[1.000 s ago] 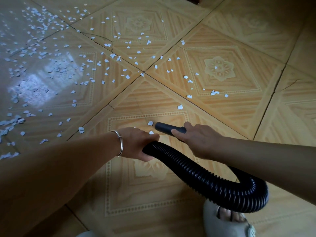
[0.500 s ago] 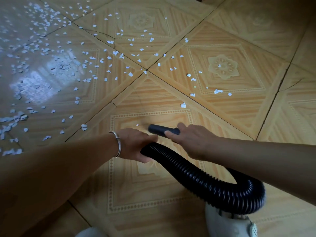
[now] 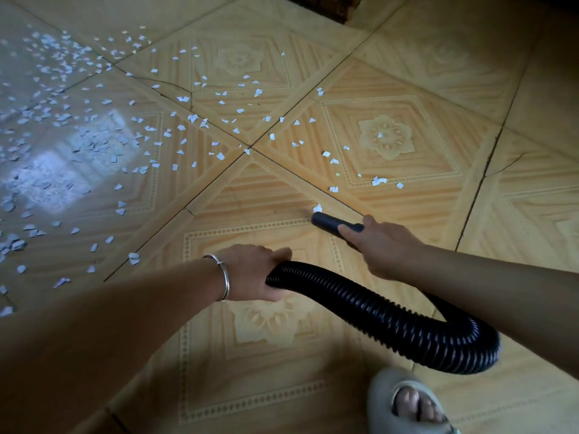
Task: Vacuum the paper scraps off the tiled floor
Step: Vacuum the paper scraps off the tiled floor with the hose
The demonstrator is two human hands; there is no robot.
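Scraps: small white torn paper scraps (image 3: 220, 156) strewn over the yellow patterned tiled floor (image 3: 517, 214), thickest at the far left in the glare, thinner to the right
Nearest scrap: single white scrap (image 3: 317, 209) right at the nozzle mouth
Nozzle: smooth dark plastic nozzle (image 3: 324, 223), low over the floor, pointing far-left
Hose: black ribbed hose (image 3: 391, 317), looping at the near right
Right hand (image 3: 382, 245): wrapped round the nozzle's rear
Left hand (image 3: 253, 272): clasps the hose, thin silver bangle (image 3: 224, 277) on its wrist
Nearby: grey open-toed sandal (image 3: 385, 393) near right, just beside the hose loop
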